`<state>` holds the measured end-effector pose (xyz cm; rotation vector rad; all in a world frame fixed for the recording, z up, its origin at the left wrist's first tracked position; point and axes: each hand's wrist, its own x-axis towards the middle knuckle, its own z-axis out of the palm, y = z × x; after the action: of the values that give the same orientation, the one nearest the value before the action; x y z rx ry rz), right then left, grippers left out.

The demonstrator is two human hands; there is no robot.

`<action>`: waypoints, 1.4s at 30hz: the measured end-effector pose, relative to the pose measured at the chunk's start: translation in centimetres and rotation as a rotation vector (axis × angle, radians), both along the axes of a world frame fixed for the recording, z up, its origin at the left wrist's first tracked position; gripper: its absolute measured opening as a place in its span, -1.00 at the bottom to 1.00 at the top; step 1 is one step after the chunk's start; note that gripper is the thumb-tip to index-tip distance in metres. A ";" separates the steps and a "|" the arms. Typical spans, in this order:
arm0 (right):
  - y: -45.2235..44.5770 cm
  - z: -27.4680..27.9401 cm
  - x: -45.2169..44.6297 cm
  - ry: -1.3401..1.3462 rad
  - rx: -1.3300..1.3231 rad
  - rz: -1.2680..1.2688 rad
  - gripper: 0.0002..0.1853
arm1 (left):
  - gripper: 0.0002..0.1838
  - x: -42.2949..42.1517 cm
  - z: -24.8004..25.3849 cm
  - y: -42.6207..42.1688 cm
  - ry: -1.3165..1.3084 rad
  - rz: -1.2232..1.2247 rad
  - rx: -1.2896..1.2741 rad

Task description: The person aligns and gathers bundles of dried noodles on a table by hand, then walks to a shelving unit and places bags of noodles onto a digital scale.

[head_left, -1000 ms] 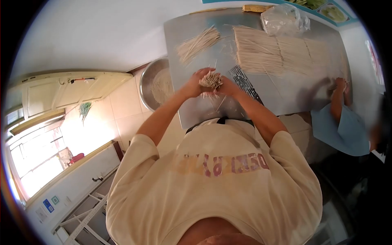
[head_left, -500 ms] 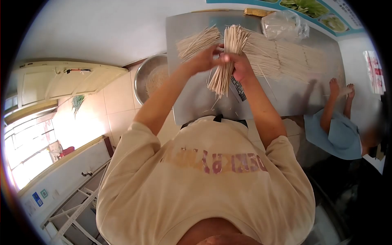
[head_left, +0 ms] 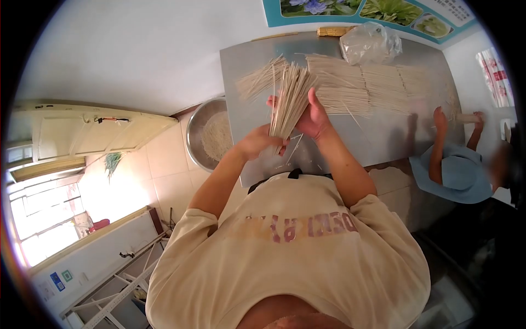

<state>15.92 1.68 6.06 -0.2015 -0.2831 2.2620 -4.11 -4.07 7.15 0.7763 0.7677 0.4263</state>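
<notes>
A bundle of long, thin, pale dried noodles (head_left: 290, 101) is held in front of me over the metal table, fanned at its upper end. My left hand (head_left: 260, 142) is closed around its lower end. Behind the middle of the bundle lies my right hand (head_left: 314, 116), its thumb raised and its fingertips showing on the left side; it supports the noodles. A loose pile of noodles (head_left: 257, 79) lies beyond my left hand. To the right, more noodles (head_left: 342, 98) lie in rows on the table. A few broken bits are near the front edge.
A metal bowl (head_left: 192, 145) with pale pieces inside stands left of the table (head_left: 350, 145). A clear plastic bag (head_left: 370, 44) and a yellowish bundle (head_left: 333, 32) lie at the back. At the right end, another person in blue (head_left: 457, 172) has both hands over the table.
My left hand has moved from the bundle's upper part down to its lower end. My right hand's grip has loosened, its thumb lifted, and the bundle leans with its top spread rightward.
</notes>
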 end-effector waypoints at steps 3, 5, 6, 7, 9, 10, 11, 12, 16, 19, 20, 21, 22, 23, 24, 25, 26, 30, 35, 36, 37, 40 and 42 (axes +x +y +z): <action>-0.7 -0.4 -0.8 -0.038 -0.054 -0.033 0.11 | -0.49 -0.5 -0.6 -0.8 -0.175 -0.030 -0.123; -1.0 -0.5 -1.2 -0.036 -0.059 -0.050 0.10 | -0.45 -0.7 0.2 -1.2 -0.239 -0.018 -0.174; -1.2 0.0 -1.3 -0.036 -0.061 -0.053 0.10 | -0.41 -0.6 0.9 -1.6 -0.303 0.000 -0.227; -1.4 0.7 -1.4 -0.032 -0.070 -0.056 0.07 | -0.41 -0.5 1.1 -1.8 -0.303 -0.002 -0.228; -1.5 1.2 -1.4 -0.030 -0.078 -0.059 0.05 | -0.37 -0.3 1.3 -2.2 -0.444 0.037 -0.312; -1.5 1.1 -1.3 -0.011 -0.055 -0.049 0.02 | -0.37 -0.2 1.2 -2.3 -0.446 0.037 -0.311; -1.5 1.1 -1.3 0.007 -0.033 -0.038 0.00 | -0.38 -0.2 1.0 -2.5 -0.467 0.054 -0.334; -1.6 1.1 -1.3 0.005 -0.032 -0.037 0.00 | -0.39 -0.2 0.7 -2.6 -0.489 0.071 -0.356; -1.8 1.3 -1.1 0.013 -0.061 -0.044 -0.03 | -0.40 -0.3 0.2 -2.6 -0.389 0.048 -0.296; -1.9 0.8 -1.1 -0.027 -0.035 -0.062 -0.08 | -0.42 0.0 0.2 -2.8 -0.200 0.054 -0.186; -1.9 0.5 -1.0 -0.054 -0.008 -0.077 -0.11 | -0.38 0.1 0.1 -2.7 -0.195 0.033 -0.151; -1.8 0.4 -1.0 -0.055 -0.008 -0.074 -0.11 | -0.35 0.2 0.4 -2.6 -0.191 0.012 -0.114; -1.8 0.3 -1.0 -0.037 -0.023 -0.060 -0.16 | -0.35 0.4 0.7 -2.6 -0.192 0.014 -0.114; -1.7 0.1 -1.0 -0.019 -0.037 -0.047 -0.20 | -0.30 0.5 1.2 -2.7 -0.337 0.023 -0.216; -1.7 0.1 -1.0 -0.019 -0.037 -0.046 -0.20 | -0.25 0.6 1.7 -2.7 -0.482 0.032 -0.318; -1.7 0.1 -1.0 0.021 -0.049 -0.027 -0.21 | -0.25 0.7 1.8 -2.7 -0.483 0.032 -0.318; -1.8 0.1 -1.0 0.061 -0.061 -0.008 -0.23 | -0.20 0.8 1.9 -2.7 -0.552 0.038 -0.370; -1.8 0.5 -0.9 0.075 -0.053 -0.012 -0.21 | -0.18 0.8 1.5 -2.8 -0.667 0.049 -0.459; -1.6 0.5 -0.8 0.045 -0.017 -0.020 -0.21 | -0.26 0.4 0.0 -2.4 -0.399 0.049 -0.345; -1.6 0.5 -0.8 0.044 -0.018 -0.020 -0.21 | -0.29 0.4 -0.1 -2.2 -0.246 0.012 -0.260; -1.6 0.5 -0.7 -0.004 0.013 -0.022 -0.21 | -0.29 0.4 -0.2 -2.1 -0.247 0.012 -0.261; -1.7 0.5 -0.6 -0.148 0.043 -0.032 -0.22 | -0.32 0.2 0.0 -1.7 -0.293 0.009 -0.294; -1.7 -0.1 -0.5 -0.245 0.035 -0.038 -0.23 | -0.38 -0.2 0.6 -1.5 -0.374 -0.034 -0.282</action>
<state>15.42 -0.05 6.00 -0.4629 -0.4425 2.1938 -4.35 -5.59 7.73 0.4271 0.4499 0.4076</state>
